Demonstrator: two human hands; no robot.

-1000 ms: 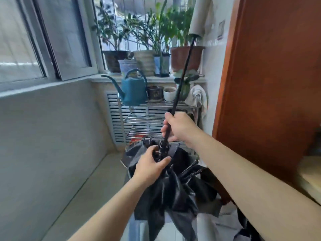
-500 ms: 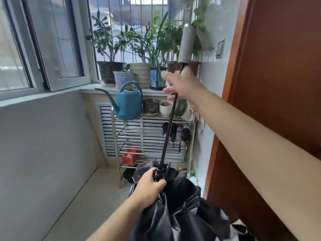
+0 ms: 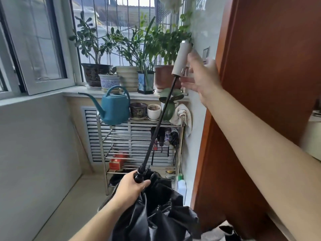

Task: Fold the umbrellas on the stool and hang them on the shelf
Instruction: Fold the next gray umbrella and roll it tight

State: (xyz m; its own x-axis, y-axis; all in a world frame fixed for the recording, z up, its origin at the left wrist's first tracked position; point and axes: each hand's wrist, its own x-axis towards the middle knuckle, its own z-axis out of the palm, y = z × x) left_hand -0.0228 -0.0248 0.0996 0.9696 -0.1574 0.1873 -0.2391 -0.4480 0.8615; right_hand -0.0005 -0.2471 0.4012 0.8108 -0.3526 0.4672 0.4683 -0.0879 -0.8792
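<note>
A black umbrella (image 3: 156, 211) hangs collapsed in front of me, its thin black shaft (image 3: 161, 119) running up and right to a beige handle (image 3: 181, 60). My left hand (image 3: 129, 187) grips the black runner at the top of the canopy. My right hand (image 3: 202, 79) is raised beside the handle with fingers spread, right next to it without closing round it. The metal wire shelf (image 3: 139, 136) stands ahead against the wall, with several folded umbrellas (image 3: 165, 138) hanging from its top rail. The stool is out of view.
A teal watering can (image 3: 115, 106), small pots (image 3: 153, 111) and a white cloth (image 3: 182, 115) sit on the shelf top. Potted plants (image 3: 128, 54) line the windowsill. A brown door (image 3: 260, 84) stands on the right, a grey wall on the left, a white bottle (image 3: 181, 187) on the floor.
My right hand slid up the shaft, left it and now hovers open beside the beige handle. The shaft stands extended and tilted right. My left hand stays on the runner.
</note>
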